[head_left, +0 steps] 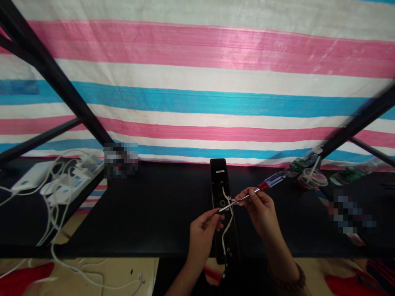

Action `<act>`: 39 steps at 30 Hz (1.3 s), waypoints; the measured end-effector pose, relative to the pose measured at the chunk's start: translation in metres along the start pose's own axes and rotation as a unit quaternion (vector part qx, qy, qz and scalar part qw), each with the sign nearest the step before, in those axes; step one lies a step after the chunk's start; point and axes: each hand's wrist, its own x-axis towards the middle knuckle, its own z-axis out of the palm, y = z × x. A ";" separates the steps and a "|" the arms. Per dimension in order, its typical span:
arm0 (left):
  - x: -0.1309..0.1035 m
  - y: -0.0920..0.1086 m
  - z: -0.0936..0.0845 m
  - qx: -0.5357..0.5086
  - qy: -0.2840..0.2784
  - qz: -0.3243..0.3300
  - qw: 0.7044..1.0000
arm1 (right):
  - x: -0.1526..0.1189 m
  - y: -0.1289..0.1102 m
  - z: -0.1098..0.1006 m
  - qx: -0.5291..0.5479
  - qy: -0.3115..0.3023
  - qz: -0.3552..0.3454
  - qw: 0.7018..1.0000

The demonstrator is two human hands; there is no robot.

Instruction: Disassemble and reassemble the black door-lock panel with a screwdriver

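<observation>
A screwdriver with a clear blue and red handle slants across the middle of the view. The fingers of my right hand are closed round its metal shaft, just below the handle. At the tip, my left hand pinches with thumb and forefinger; whether a small part is also between them is too small to tell. Under both hands a long, narrow black panel lies on the black table, pointing away from me. A white cable runs along the panel and ends in a plug near its front end.
On the left, white power strips sit among tangled white cords, beside a white box. A lidded plastic cup with a straw and green-labelled bottles stand or lie at the right. Black frame bars and striped sheeting bound the table.
</observation>
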 end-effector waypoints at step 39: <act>0.064 -0.057 -0.115 0.572 0.009 0.198 0.796 | -0.002 0.076 -0.155 -0.637 0.179 0.012 0.750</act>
